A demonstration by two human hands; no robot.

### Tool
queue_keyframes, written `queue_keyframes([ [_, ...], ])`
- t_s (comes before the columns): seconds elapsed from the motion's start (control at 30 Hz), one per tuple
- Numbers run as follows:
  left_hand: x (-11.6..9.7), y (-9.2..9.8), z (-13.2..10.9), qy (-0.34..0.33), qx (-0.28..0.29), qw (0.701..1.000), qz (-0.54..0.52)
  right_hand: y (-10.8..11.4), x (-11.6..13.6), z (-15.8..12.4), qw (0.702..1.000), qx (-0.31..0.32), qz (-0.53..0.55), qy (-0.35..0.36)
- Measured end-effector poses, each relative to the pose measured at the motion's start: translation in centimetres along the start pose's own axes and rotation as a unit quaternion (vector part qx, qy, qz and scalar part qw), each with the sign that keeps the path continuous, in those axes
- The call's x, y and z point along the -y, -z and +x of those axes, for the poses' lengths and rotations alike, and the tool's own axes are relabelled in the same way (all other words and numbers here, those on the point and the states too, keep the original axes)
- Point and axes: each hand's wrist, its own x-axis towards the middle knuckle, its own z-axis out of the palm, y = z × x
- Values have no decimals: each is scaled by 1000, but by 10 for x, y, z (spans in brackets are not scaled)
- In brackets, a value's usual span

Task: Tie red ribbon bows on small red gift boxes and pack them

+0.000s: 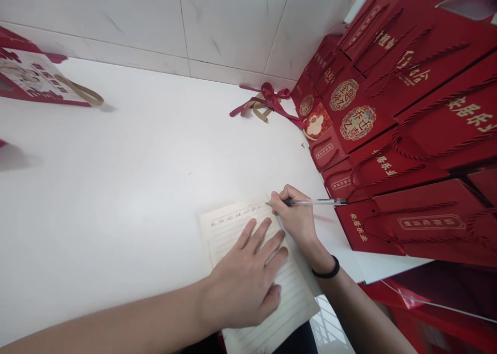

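A lined sheet of paper (233, 224) lies on the white table (116, 188) near its front edge, with a row of handwritten characters along its top line. My left hand (244, 279) rests flat on the sheet, fingers stretched out and spread. My right hand (295, 214) is closed round a clear pen (318, 202), whose tip touches the paper's top right corner. A black band circles my right wrist.
Several red gift bags (407, 136) with gold lettering and cord handles are piled along the table's right side. A red ribbon bow (267, 100) lies by the tiled wall. Another red and white bag (34, 77) lies flat at the far left.
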Motion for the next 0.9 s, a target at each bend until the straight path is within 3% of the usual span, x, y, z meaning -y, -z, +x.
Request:
queue_keyframes([
  [0.77, 0, -1, -2, 1, -16, 1000, -6, 0, -3, -1, 999, -20, -36, 2],
  [0.9, 0, -1, -2, -1, -11, 1000, -9, 2, -5, -1, 998, -62, 5, -8],
])
